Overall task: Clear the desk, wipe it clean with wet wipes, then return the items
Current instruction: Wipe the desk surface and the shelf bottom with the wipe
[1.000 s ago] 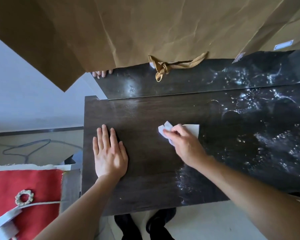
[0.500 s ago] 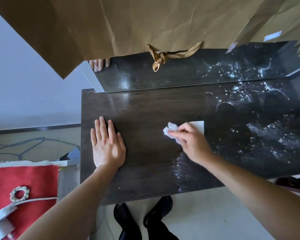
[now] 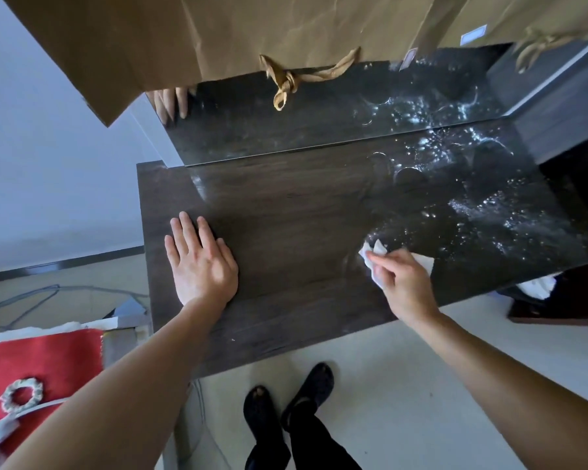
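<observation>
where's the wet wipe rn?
In the head view, the wet wipe is bunched under the right hand, pressed on the desk right of centre near the front edge, beside the speckled residue.

Dark wood desk [image 3: 302, 232], bare top, white dusty smears over its right half. My left hand [image 3: 201, 262] lies flat on the left part, my right hand [image 3: 404, 286] presses a white wet wipe [image 3: 374, 256] onto it near the front edge.
</observation>
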Available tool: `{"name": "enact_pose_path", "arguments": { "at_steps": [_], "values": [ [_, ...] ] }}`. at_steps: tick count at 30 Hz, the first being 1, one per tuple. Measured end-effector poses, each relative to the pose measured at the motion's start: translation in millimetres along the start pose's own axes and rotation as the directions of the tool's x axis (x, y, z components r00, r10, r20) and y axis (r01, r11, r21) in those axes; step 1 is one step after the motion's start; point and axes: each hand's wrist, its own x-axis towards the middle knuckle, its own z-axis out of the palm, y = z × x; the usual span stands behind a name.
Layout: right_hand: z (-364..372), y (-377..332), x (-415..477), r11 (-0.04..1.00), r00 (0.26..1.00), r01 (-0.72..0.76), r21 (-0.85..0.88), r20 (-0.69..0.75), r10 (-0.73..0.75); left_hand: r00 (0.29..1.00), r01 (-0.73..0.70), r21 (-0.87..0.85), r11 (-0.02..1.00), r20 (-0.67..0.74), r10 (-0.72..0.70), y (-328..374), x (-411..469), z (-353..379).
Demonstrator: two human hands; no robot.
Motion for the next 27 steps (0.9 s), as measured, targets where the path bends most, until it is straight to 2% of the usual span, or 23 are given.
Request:
{"name": "enact_pose_path", "arguments": {
  "at_steps": [1,2,4,6,8,9,11,13,15,16,17,19,20,21,23,25,27],
  "values": [
    [8.1,-7.8,5.6,0.996,0.995,-0.078,-0.034,-0.059,0.076,1.000,-0.002,-0.001,1.000,-0.005,0.002,-0.3,-0.3,0.6],
    [21.1,-23.5,1.5,0.994,0.993,-0.095,-0.062,-0.077,0.090,1.000,-0.004,-0.004,1.000,-0.009,0.004,-0.7,-0.3,0.8],
    [49.2,-62.9,-32.7,0.997,0.998,0.059,-0.046,0.004,-0.059,1.000,-0.009,-0.010,1.000,-0.012,0.009,-1.3,-1.2,0.5],
    [61.0,-83.4,-77.3,0.976,0.967,0.218,0.023,0.128,-0.219,1.000,-0.018,-0.010,1.000,-0.015,0.018,-2.0,-1.5,-0.4],
    [49.7,-69.1,-92.5,0.975,0.960,0.218,0.051,0.168,-0.224,1.000,-0.025,-0.014,1.000,-0.013,0.025,-2.4,-1.9,-0.7],
    [40.9,-53.4,-89.3,0.984,0.975,0.173,0.028,0.135,-0.176,0.999,-0.029,-0.013,0.999,-0.014,0.029,-2.5,-2.1,-0.7],
    [22.2,-16.3,-71.8,0.999,0.998,0.009,-0.050,-0.057,-0.012,0.999,-0.034,-0.013,0.999,-0.016,0.034,-2.4,-1.7,-0.2],
    [12.8,6.8,-53.6,0.978,0.966,-0.184,-0.095,-0.204,0.161,0.999,-0.032,-0.012,0.999,-0.017,0.032,-3.0,-1.0,0.9],
    [25.5,-11.5,-49.5,0.965,0.944,-0.255,-0.064,-0.231,0.234,0.999,-0.036,-0.020,0.999,-0.024,0.035,-3.3,-1.1,1.4],
    [36.7,-34.5,-53.0,0.974,0.955,-0.227,-0.027,-0.203,0.217,0.999,-0.039,-0.028,0.999,-0.029,0.038,-3.7,-1.3,1.4],
    [51.6,-56.5,-61.6,0.992,0.983,-0.127,-0.009,-0.135,0.125,0.999,-0.042,-0.033,0.999,-0.032,0.041,-4.0,-1.3,1.5],
    [67.8,-92.6,-78.7,0.983,0.983,0.182,-0.007,0.030,-0.182,0.999,-0.042,-0.044,0.998,-0.030,0.041,-4.5,-0.9,1.9],
    [70.9,-89.6,-73.0,0.972,0.970,0.234,-0.018,0.065,-0.233,0.999,-0.043,-0.051,0.998,-0.032,0.041,-4.9,-0.7,2.5],
    [64.0,-82.9,-55.7,0.980,0.978,0.199,0.002,0.069,-0.199,0.998,-0.045,-0.053,0.998,-0.038,0.043,-5.2,-0.4,3.0],
    [50.3,-55.8,-10.3,0.993,0.998,0.056,-0.102,-0.008,-0.057,0.998,-0.050,-0.047,0.998,-0.051,0.047,-6.0,0.1,4.5],
    [37.1,-27.2,29.6,0.971,0.989,-0.100,-0.216,-0.124,0.074,0.997,-0.050,-0.041,0.998,-0.058,0.047,-5.6,0.4,5.6],
    [41.2,-30.5,40.1,0.956,0.966,-0.219,-0.195,-0.181,0.185,0.997,-0.055,-0.030,0.998,-0.060,0.054,-4.6,0.4,5.5]
  ]
}}
